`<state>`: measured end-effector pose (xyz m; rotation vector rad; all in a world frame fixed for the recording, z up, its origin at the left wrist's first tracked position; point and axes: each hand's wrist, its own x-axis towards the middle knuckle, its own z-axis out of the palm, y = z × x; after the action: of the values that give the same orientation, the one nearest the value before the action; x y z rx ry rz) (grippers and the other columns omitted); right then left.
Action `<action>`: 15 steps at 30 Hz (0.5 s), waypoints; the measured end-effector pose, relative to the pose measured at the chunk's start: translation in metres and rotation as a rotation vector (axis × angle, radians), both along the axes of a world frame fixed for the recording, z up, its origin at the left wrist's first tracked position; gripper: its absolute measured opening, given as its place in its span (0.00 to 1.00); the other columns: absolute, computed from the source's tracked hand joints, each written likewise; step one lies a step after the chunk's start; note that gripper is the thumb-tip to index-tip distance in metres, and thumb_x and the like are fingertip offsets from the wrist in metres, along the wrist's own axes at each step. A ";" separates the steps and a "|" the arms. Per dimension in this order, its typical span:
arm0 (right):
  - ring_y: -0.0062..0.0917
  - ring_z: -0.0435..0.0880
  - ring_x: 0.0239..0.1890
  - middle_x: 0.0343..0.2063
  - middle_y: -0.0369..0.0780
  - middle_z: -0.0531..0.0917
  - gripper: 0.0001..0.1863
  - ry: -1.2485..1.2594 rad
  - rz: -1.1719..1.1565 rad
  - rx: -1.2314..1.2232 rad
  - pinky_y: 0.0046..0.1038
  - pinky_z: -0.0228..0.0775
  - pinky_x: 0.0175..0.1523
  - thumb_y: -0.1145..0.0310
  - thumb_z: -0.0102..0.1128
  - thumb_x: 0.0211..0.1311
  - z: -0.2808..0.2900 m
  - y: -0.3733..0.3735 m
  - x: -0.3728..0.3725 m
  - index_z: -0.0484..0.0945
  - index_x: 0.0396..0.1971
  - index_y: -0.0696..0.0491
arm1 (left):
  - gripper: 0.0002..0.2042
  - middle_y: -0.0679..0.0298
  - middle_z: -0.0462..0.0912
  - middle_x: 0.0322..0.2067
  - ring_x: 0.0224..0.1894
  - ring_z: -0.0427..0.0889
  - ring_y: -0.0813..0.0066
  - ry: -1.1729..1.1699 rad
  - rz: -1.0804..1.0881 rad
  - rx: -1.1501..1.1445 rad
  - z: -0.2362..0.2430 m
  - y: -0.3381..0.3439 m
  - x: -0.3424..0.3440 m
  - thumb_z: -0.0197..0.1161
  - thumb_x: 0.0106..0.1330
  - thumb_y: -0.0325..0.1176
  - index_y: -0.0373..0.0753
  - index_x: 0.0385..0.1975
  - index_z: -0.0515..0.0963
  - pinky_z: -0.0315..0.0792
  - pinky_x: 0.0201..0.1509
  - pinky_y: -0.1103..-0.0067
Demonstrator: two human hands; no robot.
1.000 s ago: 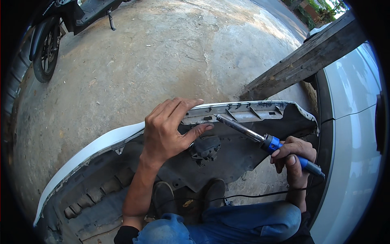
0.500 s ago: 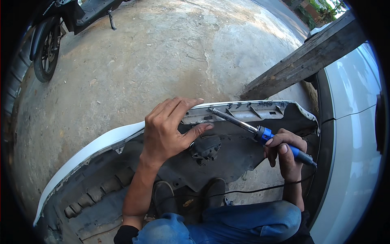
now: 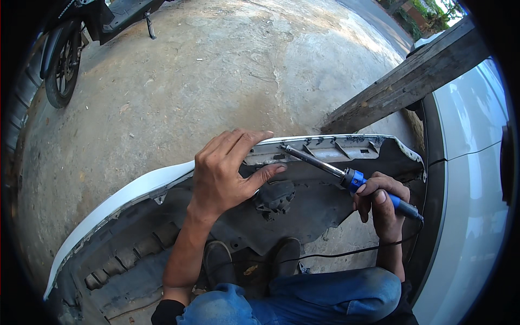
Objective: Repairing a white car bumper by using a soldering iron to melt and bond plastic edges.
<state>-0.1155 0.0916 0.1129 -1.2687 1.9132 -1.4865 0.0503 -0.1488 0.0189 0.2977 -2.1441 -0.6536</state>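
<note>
A car bumper (image 3: pixel 154 177), white outside and dark inside, lies before me with its inner side facing me. My left hand (image 3: pixel 222 168) grips its upper edge, fingers over the rim and thumb on the inner side. In my right hand (image 3: pixel 383 201) is a soldering iron (image 3: pixel 318 163) with a blue handle and a long metal shaft. Its tip meets the pale inner flange of the bumper, just right of my left fingers. Dark, rough marks run along that flange. A black round fitting (image 3: pixel 275 196) sits inside the bumper below my left thumb.
The iron's black cord (image 3: pixel 346 252) crosses above my knees. A wooden post (image 3: pixel 401 81) leans at the right, beside a light-coloured car (image 3: pixel 471 184). My shoes (image 3: pixel 286 255) stand by the bumper. A motorbike (image 3: pixel 65 65) is parked on the concrete at the far left.
Almost nothing differs. The iron's tip has shifted very slightly to the right along the flange; my left hand keeps nearly the same place on the bumper.
</note>
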 end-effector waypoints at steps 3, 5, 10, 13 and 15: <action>0.20 0.76 0.12 0.21 0.38 0.76 0.24 0.002 -0.010 -0.011 0.23 0.72 0.20 0.49 0.61 0.70 -0.001 0.001 0.000 0.83 0.33 0.59 | 0.25 0.61 0.85 0.34 0.37 0.85 0.62 -0.003 -0.001 0.003 -0.001 0.000 0.000 0.78 0.53 0.49 0.41 0.46 0.85 0.78 0.41 0.69; 0.20 0.76 0.12 0.21 0.38 0.75 0.24 0.002 -0.011 -0.024 0.23 0.72 0.20 0.49 0.61 0.69 -0.002 0.001 0.000 0.83 0.33 0.59 | 0.25 0.61 0.85 0.34 0.37 0.85 0.62 -0.006 -0.004 0.003 -0.001 0.001 0.000 0.78 0.53 0.49 0.41 0.46 0.85 0.78 0.41 0.69; 0.20 0.76 0.12 0.21 0.38 0.75 0.24 -0.001 -0.009 -0.025 0.24 0.72 0.20 0.49 0.61 0.69 -0.001 0.003 0.000 0.83 0.33 0.59 | 0.25 0.61 0.85 0.35 0.37 0.85 0.62 0.000 0.005 -0.005 -0.002 0.000 0.000 0.78 0.54 0.50 0.41 0.46 0.85 0.79 0.41 0.70; 0.20 0.75 0.12 0.21 0.38 0.75 0.24 -0.002 -0.012 -0.023 0.24 0.72 0.20 0.49 0.61 0.69 0.000 0.002 0.000 0.82 0.33 0.59 | 0.25 0.61 0.86 0.36 0.37 0.85 0.62 -0.005 0.002 -0.003 -0.001 0.000 -0.001 0.78 0.54 0.50 0.41 0.46 0.85 0.79 0.40 0.70; 0.20 0.75 0.12 0.20 0.39 0.75 0.24 -0.002 -0.006 -0.017 0.24 0.71 0.20 0.49 0.61 0.69 -0.001 0.000 0.000 0.82 0.33 0.59 | 0.24 0.61 0.86 0.36 0.37 0.85 0.62 -0.005 0.003 -0.005 -0.002 0.000 -0.001 0.78 0.54 0.49 0.41 0.46 0.85 0.79 0.40 0.70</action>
<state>-0.1153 0.0916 0.1117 -1.2697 1.9079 -1.5096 0.0498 -0.1488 0.0172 0.3003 -2.1490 -0.6462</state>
